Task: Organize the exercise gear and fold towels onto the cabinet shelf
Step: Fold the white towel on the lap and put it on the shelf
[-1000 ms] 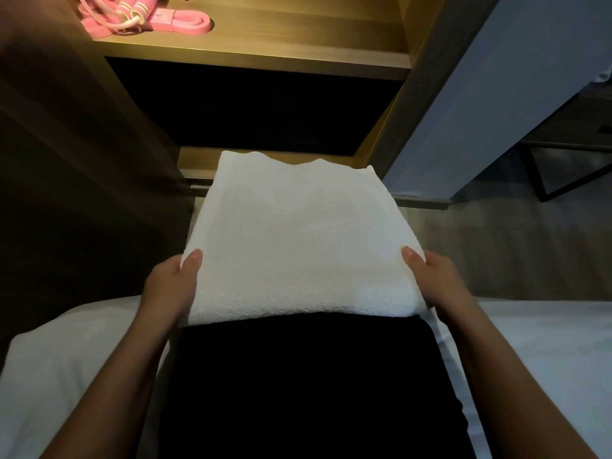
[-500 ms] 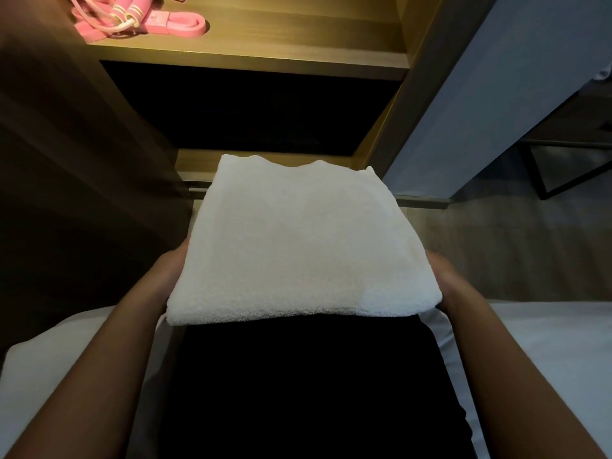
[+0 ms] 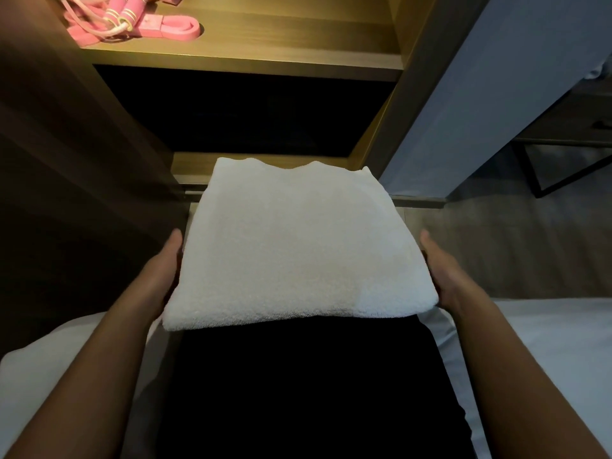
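Wooden cabinet [image 3: 397, 104] stands open ahead. Before it, below the lit shelf [image 3: 265, 48], a folded white towel [image 3: 294, 253] is carried level, likely to keep its folds. Left hand [image 3: 162, 270] and right hand [image 3: 443, 273] brace opposite sides; fingers hidden beneath, so grip unclear. Pink gear [image 3: 139, 26] sits at the shelf's left.

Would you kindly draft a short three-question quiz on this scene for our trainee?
1. True or false: the towel lies on the lit shelf.
2. What colour are the handles of the jump rope on that shelf? A blue, B pink, C green.
3. Short answer: what do the left hand and right hand hold between them?
Key: 1 false, since it is held in front of the cabinet; 2 B; 3 the towel.
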The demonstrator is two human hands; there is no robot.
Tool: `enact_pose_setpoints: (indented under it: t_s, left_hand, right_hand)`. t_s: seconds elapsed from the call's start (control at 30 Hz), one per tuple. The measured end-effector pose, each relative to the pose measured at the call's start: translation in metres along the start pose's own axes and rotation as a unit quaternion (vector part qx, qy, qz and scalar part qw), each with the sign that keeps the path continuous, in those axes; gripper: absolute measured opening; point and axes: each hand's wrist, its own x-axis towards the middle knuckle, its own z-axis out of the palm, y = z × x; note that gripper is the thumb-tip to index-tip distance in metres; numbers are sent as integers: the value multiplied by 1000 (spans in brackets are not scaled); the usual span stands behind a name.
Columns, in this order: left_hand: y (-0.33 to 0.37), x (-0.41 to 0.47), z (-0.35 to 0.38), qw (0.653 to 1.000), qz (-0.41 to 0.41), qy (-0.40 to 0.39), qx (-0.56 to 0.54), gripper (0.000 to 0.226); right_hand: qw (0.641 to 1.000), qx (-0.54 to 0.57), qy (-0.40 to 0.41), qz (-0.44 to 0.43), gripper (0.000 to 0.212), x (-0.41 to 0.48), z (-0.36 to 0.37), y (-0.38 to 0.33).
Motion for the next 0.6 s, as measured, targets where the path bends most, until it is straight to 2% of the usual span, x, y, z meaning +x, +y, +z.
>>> enact_pose_setpoints:
  t_s: [0.07, 0.1, 0.2, 0.23, 0.37, 0.5, 0.6]
  left_hand:
    - [6, 1, 2, 1000, -4, -18, 18, 80]
    - [9, 0, 6, 999, 6, -18, 40, 82]
    - [3, 3, 15, 988, 70, 21, 134, 69]
    - [0, 4, 15, 986, 86, 34, 140, 65]
    - [-19, 9, 10, 991, 35, 25, 124, 61]
    - [-22, 8, 2, 993, 8, -16, 117, 54]
    - [-1, 17, 11, 995, 17, 28, 92, 59]
  right_hand:
    - [998, 58, -38, 4, 73, -4, 0, -8]
    - [998, 37, -51, -8, 73, -3, 3, -10]
    - [990, -130, 7, -60, 56, -3, 17, -12]
    - [986, -149, 23, -66, 54, 0, 18, -10]
    - [990, -137, 16, -40, 54, 2, 13, 12]
    - [990, -142, -1, -27, 68, -1, 8, 12]
    - [993, -103, -10, -56, 63, 3, 11, -6]
